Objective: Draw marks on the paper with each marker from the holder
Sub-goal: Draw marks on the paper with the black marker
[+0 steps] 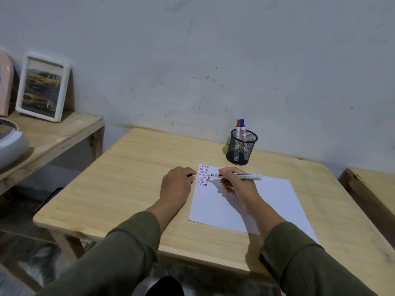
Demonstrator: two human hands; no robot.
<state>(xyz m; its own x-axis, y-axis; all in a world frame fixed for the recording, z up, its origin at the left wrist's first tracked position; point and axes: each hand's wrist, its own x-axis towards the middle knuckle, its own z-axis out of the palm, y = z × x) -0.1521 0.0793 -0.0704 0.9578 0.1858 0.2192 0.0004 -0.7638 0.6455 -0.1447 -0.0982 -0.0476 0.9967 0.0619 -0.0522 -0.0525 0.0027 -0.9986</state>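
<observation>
Holding the black marker (239, 175) in my right hand (237, 184), I have its tip down at the right edge of the block of marks (204, 175) in the paper's far left corner. The paper (245, 201) lies flat on the counter (128, 178), mostly blank below those rows. Red, blue and dark dashes already sit there in several lines, so I judge each colour has been used at least once (how many more rounds are wanted, I cannot say). My left hand (177, 184) is closed just beside the paper's left edge, with something small and black poking from the fingers, probably the cap. Beyond the paper, the mesh holder (242, 148) stands upright with the red marker (238, 127) and blue marker (242, 127) capped inside.
</observation>
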